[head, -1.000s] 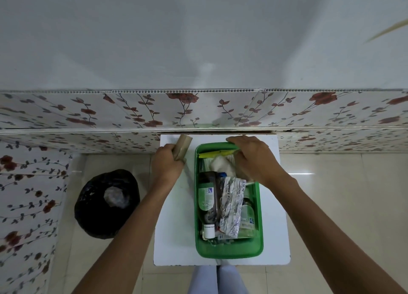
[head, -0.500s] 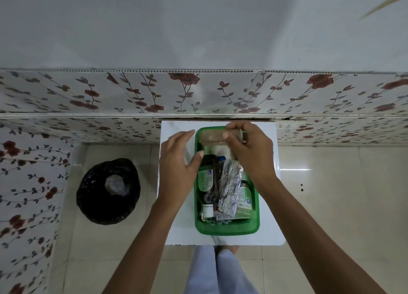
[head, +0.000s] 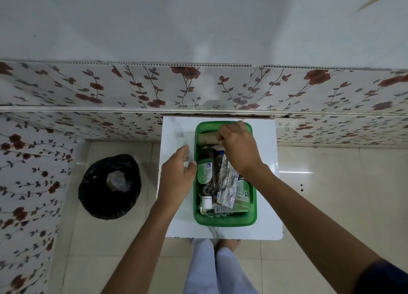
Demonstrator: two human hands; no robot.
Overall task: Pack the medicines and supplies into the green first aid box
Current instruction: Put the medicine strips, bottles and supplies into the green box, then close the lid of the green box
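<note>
The green first aid box (head: 225, 221) stands on a small white table (head: 267, 205). Inside it lie a tan bandage roll (head: 207, 138) across the far end, a brown bottle with a green label (head: 205, 168), silver blister packs (head: 226, 183), a green pouch (head: 242, 191) and a small white-capped bottle (head: 206, 202). My right hand (head: 239, 149) is over the far end of the box, its fingers closed on the right end of the bandage roll. My left hand (head: 177, 174) hovers over the table just left of the box, fingers loosely apart, holding nothing.
A black-lined waste bin (head: 110, 185) sits on the tiled floor left of the table. A floral-papered wall (head: 198, 88) runs right behind the table. My legs (head: 212, 267) are under the near edge.
The bandage roll went from my left hand to my right, which has lowered it into the far end of the box. My left hand has drawn back to the left, empty.
</note>
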